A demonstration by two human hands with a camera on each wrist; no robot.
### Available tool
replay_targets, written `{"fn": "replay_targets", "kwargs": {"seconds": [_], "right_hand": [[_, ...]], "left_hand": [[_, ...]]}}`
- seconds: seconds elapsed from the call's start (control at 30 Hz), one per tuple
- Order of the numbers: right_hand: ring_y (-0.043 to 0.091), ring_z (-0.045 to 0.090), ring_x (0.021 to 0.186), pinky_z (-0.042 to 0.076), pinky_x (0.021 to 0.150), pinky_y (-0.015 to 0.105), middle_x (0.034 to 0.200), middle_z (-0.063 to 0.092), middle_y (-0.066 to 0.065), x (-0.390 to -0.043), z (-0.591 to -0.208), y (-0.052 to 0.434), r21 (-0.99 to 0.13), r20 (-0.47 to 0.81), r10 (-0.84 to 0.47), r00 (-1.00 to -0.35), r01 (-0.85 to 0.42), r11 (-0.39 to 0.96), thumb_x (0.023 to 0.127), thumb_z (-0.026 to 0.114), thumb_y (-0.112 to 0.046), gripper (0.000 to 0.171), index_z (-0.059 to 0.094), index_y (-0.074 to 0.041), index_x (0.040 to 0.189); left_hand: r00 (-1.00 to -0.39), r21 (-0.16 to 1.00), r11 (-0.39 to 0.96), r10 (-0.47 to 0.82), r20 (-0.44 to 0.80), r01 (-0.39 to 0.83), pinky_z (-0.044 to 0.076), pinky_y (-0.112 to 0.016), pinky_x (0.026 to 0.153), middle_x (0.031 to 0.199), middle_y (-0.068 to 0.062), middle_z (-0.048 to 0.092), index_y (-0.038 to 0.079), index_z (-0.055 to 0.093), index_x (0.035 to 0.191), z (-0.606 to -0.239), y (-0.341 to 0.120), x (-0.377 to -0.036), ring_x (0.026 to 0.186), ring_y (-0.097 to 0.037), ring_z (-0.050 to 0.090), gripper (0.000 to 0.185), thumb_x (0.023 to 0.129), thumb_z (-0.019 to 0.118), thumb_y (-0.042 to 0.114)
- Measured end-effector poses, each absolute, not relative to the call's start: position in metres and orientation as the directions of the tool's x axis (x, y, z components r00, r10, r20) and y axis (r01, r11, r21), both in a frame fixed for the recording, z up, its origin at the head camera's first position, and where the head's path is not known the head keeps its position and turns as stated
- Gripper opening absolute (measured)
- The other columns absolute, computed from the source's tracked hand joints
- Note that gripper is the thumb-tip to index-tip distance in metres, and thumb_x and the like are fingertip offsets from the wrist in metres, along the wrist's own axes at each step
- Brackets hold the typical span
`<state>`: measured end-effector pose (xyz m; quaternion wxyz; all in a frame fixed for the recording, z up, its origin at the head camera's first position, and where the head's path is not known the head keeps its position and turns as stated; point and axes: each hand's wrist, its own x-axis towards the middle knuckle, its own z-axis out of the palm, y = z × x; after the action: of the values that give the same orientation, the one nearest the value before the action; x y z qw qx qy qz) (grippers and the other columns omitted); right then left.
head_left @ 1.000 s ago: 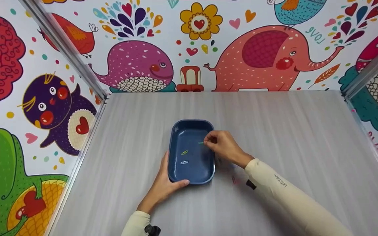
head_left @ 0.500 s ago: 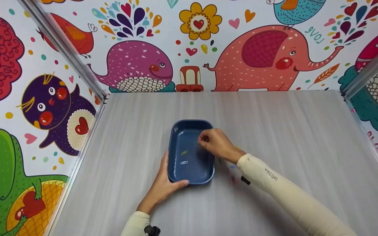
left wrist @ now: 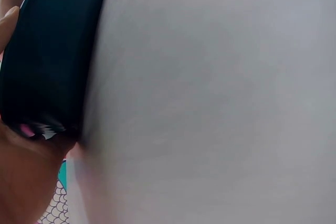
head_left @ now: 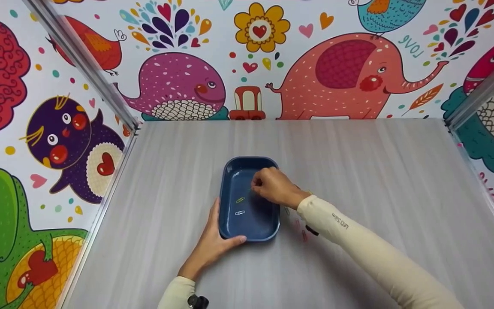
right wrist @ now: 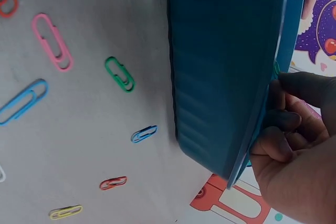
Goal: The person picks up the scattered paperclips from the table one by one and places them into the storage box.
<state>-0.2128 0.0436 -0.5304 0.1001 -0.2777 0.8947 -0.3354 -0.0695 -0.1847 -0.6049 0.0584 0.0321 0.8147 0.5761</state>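
A blue rectangular tray rests on the table with a yellow paper clip and a white paper clip lying inside. My left hand grips its near left corner, thumb at the near rim and fingers along the left side. Over the tray's right half, my right hand pinches a small green paper clip between thumb and index finger. Only the clip's end shows past the fingertips in the right wrist view. The left wrist view catches the tray's dark outer wall against the left palm.
Right of the tray, several loose paper clips lie on the table, among them a pink one, a green one, a blue one, a red one and a yellow one. Cartoon-printed walls border the table.
From the tray's right rim, my right hand has moved left, further over the inside, with the green paper clip still pinched. My left hand and the tray have stayed put.
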Motion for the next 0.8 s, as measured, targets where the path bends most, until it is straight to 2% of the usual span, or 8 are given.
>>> {"fn": "replay_targets", "kwargs": {"seconds": [0.27,0.4,0.5,0.6,0.8], "right_hand": [[0.01,0.056,0.06,0.048,0.059,0.027,0.072,0.069,0.001,-0.222,-0.531,0.03,-0.669,0.023,-0.612,-0.791,-0.467,0.578,0.093,0.074,0.001,0.014,0.081,-0.005,0.082],[0.008,0.055,0.055,0.046,0.055,0.025,0.065,0.065,-0.006,-0.238,-0.552,0.022,-0.708,0.009,-0.617,-0.787,-0.441,0.552,0.09,0.074,-0.002,0.02,0.077,-0.011,0.072],[0.006,0.057,0.056,0.047,0.055,0.023,0.065,0.065,-0.01,-0.252,-0.569,0.018,-0.737,-0.037,-0.602,-0.797,-0.385,0.556,0.089,0.077,-0.004,0.022,0.077,-0.016,0.071],[0.008,0.056,0.056,0.047,0.055,0.024,0.066,0.066,-0.008,-0.259,-0.573,0.017,-0.767,-0.075,-0.591,-0.803,-0.333,0.549,0.089,0.079,-0.003,0.023,0.077,-0.014,0.069],[0.008,0.051,0.057,0.042,0.056,0.023,0.064,0.061,-0.006,-0.252,-0.545,0.015,-0.798,-0.17,-0.546,-0.82,-0.21,0.564,0.09,0.081,0.0,0.021,0.077,-0.004,0.07]], "left_hand": [[-0.99,0.944,0.33,0.13,-0.049,-0.003,0.015,-0.063,0.131,0.183,-0.022,0.007,0.004,0.003,0.176,-0.605,-0.186,-0.07,0.167,-0.042,0.011,0.136,0.084,0.099,0.034],[-0.99,0.946,0.325,0.138,-0.036,0.011,0.016,-0.064,0.131,0.183,-0.022,0.008,0.003,0.003,0.176,-0.605,-0.187,-0.07,0.167,-0.042,0.012,0.136,0.084,0.099,0.032],[-0.99,0.947,0.321,0.139,-0.03,0.017,0.017,-0.064,0.13,0.182,-0.023,0.008,0.002,0.003,0.176,-0.606,-0.188,-0.07,0.167,-0.043,0.013,0.136,0.084,0.099,0.03],[-0.989,0.948,0.317,0.142,-0.032,0.015,0.017,-0.064,0.131,0.183,-0.022,0.008,0.003,0.002,0.176,-0.606,-0.187,-0.071,0.167,-0.043,0.014,0.137,0.083,0.1,0.03],[-0.99,0.949,0.315,0.135,-0.042,0.003,0.017,-0.063,0.131,0.183,-0.022,0.008,0.004,0.003,0.176,-0.606,-0.186,-0.07,0.167,-0.043,0.014,0.137,0.083,0.1,0.032]]}}
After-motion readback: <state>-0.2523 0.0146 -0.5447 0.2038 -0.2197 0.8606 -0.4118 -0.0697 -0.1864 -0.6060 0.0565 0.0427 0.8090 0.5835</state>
